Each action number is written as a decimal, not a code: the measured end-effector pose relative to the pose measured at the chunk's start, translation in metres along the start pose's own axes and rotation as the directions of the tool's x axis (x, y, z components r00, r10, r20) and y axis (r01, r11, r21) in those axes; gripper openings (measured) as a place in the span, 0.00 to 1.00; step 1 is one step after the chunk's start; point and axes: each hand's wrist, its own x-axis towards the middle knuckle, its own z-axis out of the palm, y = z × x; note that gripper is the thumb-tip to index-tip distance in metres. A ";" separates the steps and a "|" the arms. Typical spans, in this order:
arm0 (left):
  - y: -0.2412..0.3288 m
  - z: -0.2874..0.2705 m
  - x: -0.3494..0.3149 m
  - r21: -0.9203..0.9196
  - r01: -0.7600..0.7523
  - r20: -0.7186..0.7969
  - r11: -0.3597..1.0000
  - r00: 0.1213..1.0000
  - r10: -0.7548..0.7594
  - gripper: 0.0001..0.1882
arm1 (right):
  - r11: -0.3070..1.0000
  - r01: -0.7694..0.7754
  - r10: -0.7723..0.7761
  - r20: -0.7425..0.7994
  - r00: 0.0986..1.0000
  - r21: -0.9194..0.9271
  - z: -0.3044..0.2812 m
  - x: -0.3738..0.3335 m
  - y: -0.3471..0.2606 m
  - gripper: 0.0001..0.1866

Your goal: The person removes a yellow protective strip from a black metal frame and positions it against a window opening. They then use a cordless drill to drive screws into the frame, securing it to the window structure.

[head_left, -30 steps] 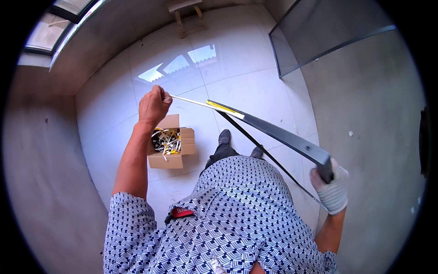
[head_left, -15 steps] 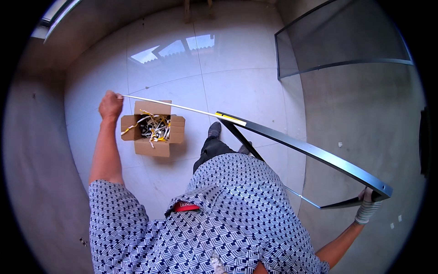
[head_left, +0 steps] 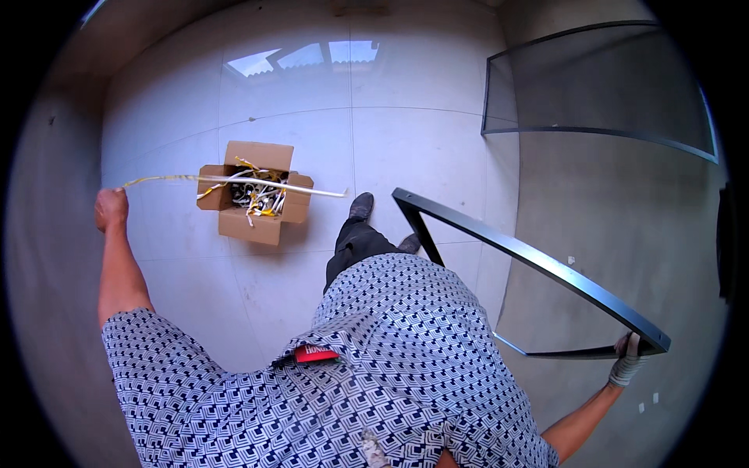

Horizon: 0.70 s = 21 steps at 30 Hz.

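Note:
My left hand [head_left: 111, 209] is closed on one end of a long peeled strip of white and yellow tape [head_left: 300, 188], with the arm stretched out to the left. The strip runs rightward above an open cardboard box [head_left: 250, 228], its other end hanging free short of the frame. Out to the right, my right hand [head_left: 629, 348] is wrapped round the near right corner of a dark metal frame [head_left: 538, 269]; a pale striped band circles that wrist. The frame is tilted beside my body, its far corner near my feet. Part of it is hidden behind my shirt.
Tangled white and yellow tape scraps [head_left: 269, 204] fill the box, which stands on the pale tiled floor [head_left: 296, 132]. A dark-framed mesh screen [head_left: 601, 86] leans against the wall on the far right. My shoes [head_left: 361, 206] are between box and frame.
The tape strip has come away from the frame's far end as my left hand moved further left and slightly nearer. My right hand still holds the frame in nearly the same place.

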 end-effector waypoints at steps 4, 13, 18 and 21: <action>-0.025 -0.018 0.000 -0.033 0.068 0.015 0.997 0.998 -0.068 0.22 | 1.000 -0.026 0.025 0.022 0.999 0.017 -0.014 0.004 0.016 0.18; -0.022 0.048 -0.051 -0.530 -0.008 0.237 0.848 0.959 0.157 0.15 | 0.999 0.001 0.002 0.102 0.995 -0.034 0.039 0.015 0.000 0.12; 0.000 0.095 -0.090 -0.653 0.155 0.347 0.741 0.931 0.111 0.09 | 0.998 -0.052 0.057 0.207 0.977 -0.027 0.079 0.012 -0.017 0.11; 0.012 0.113 -0.103 -0.724 0.277 0.386 0.632 0.921 0.039 0.04 | 0.999 -0.042 0.046 0.279 0.959 -0.021 0.100 0.007 -0.027 0.11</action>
